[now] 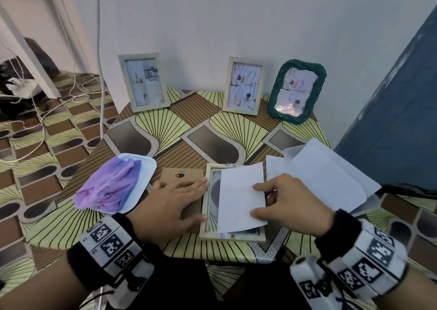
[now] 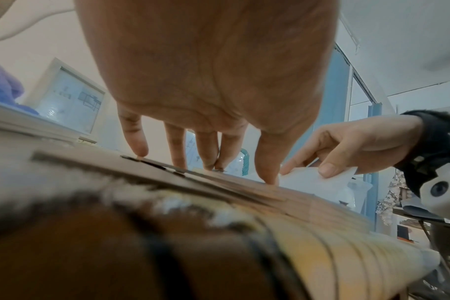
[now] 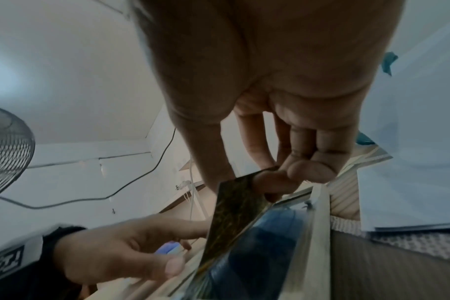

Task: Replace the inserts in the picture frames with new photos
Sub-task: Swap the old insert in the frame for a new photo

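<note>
A pale wooden frame (image 1: 203, 224) lies face down near the table's front edge, its back uncovered. My right hand (image 1: 257, 201) pinches a photo (image 1: 238, 198) between thumb and fingers; it lies white side up, slanted over the frame's opening. In the right wrist view the photo's dark printed face (image 3: 234, 215) tilts down toward the frame (image 3: 319, 223), held by my right hand (image 3: 270, 176). My left hand (image 1: 189, 198) lies flat on the brown backing board (image 1: 182, 175) left of the frame. Its straight fingers (image 2: 208, 154) touch the board (image 2: 219, 182) and the frame's left edge.
Three filled frames lean on the back wall: two pale ones (image 1: 143, 82) (image 1: 244, 85) and a green twisted one (image 1: 296, 91). A white tray (image 1: 146, 165) with a purple cloth (image 1: 111, 186) sits at the left. Loose white sheets (image 1: 319, 177) lie at the right, beside a blue door (image 1: 402, 120).
</note>
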Demonstrator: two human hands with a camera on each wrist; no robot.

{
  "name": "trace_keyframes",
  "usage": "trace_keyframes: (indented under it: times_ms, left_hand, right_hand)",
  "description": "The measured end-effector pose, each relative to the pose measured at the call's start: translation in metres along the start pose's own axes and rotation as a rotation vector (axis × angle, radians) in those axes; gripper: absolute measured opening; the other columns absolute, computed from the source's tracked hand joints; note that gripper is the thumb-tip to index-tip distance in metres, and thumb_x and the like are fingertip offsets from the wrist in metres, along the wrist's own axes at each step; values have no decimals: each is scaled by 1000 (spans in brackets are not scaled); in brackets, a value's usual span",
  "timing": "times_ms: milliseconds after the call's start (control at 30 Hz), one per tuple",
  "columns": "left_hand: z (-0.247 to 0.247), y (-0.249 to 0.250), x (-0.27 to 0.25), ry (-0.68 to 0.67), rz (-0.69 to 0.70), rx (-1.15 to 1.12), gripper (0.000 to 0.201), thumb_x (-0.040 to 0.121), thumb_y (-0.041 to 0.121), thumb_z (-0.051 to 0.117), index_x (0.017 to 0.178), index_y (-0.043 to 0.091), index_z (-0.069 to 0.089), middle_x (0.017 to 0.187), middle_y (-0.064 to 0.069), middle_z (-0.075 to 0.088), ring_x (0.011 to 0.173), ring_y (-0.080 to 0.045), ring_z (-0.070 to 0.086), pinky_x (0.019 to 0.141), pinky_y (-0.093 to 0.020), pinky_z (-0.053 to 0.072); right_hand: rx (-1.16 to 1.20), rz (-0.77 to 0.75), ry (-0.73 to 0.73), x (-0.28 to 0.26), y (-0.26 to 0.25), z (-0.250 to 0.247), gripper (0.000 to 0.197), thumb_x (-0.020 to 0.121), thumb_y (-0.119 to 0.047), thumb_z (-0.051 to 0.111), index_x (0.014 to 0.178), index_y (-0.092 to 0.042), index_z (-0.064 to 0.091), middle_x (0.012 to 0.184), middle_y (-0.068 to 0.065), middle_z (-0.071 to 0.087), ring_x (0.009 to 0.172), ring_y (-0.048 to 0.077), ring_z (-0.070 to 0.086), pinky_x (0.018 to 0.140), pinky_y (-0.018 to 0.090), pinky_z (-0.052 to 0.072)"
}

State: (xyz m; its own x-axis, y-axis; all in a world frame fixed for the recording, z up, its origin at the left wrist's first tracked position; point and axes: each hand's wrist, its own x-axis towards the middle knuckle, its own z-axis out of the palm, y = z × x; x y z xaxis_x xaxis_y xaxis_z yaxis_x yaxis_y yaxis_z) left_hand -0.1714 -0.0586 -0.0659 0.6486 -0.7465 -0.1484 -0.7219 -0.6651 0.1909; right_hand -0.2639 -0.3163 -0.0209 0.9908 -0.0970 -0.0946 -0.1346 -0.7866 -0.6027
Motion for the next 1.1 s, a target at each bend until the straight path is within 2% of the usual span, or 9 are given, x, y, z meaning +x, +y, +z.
trace_keyframes:
  times_ms: [100, 333, 433, 533, 633, 767, 867, 967, 1100]
  left_hand:
    - [0, 0, 0, 2, -3, 10, 76, 90, 73, 30, 154, 43, 2, 156, 34, -4, 145, 3, 5, 113, -46, 18]
    - [1, 0, 2, -1, -7, 10, 74, 91, 71, 32, 153, 45, 1, 155, 35, -4, 146, 2, 6, 113, -46, 18]
    - [0, 0, 2, -10, -5, 18, 75, 91, 72, 30, 153, 44, -1, 156, 34, -4, 146, 2, 5, 114, -45, 18]
    - [-1, 1, 2, -17, -10, 20, 75, 91, 72, 30, 153, 44, -1, 157, 33, -3, 146, 2, 5, 115, -46, 17]
    - [-2, 2, 1, -7, -16, 8, 74, 91, 70, 33, 154, 44, 2, 157, 33, -1, 146, 2, 7, 114, -46, 17]
    - [-2, 3, 1, -6, -20, 12, 74, 92, 69, 35, 154, 43, 3, 157, 31, 1, 146, 1, 8, 114, -45, 18]
    - [-2, 3, 1, -8, -21, 10, 74, 91, 69, 35, 154, 44, 3, 157, 32, 1, 146, 2, 8, 113, -44, 18]
    - [0, 2, 1, 1, -20, -5, 74, 91, 68, 36, 154, 44, 4, 157, 32, 1, 146, 1, 9, 111, -43, 19]
    - [-1, 1, 2, -7, -6, -28, 74, 91, 68, 40, 153, 44, 8, 156, 34, 3, 145, 4, 10, 114, -43, 17]
  right_hand:
    - [-77, -37, -33, 4, -3, 9, 49, 70, -34, 79, 111, -8, 72, 68, -8, 62, 68, 3, 58, 62, 16, 43]
    - [-252, -90, -131, 8, -8, 24, 58, 83, -38, 68, 135, -15, 56, 126, -1, 58, 118, 17, 50, 87, 23, 38]
    - [-327, -91, -171, 9, -12, 22, 37, 84, -37, 65, 109, -10, 66, 101, -1, 57, 103, 20, 53, 79, 28, 39]
    - [-451, -97, -202, 9, -16, 19, 38, 85, -43, 63, 87, -5, 61, 81, 1, 52, 84, 23, 51, 73, 36, 45]
    - [-565, -124, -257, 11, -16, 16, 45, 88, -54, 57, 102, -13, 65, 89, 1, 54, 91, 24, 54, 77, 37, 46]
    - [-681, -159, -258, 12, -16, 16, 53, 87, -66, 52, 120, -26, 63, 98, -3, 35, 109, 24, 44, 76, 36, 31]
    - [-709, -183, -262, 14, -13, 20, 53, 87, -65, 52, 118, -24, 65, 114, -2, 39, 120, 24, 34, 83, 39, 31]
    - [-708, -210, -281, 16, -7, 24, 55, 91, -62, 49, 124, -21, 63, 145, 1, 37, 141, 24, 22, 107, 42, 30]
    - [-630, -237, -261, 15, -1, 26, 58, 93, -60, 48, 130, -17, 57, 152, 3, 38, 139, 22, 35, 110, 36, 34]
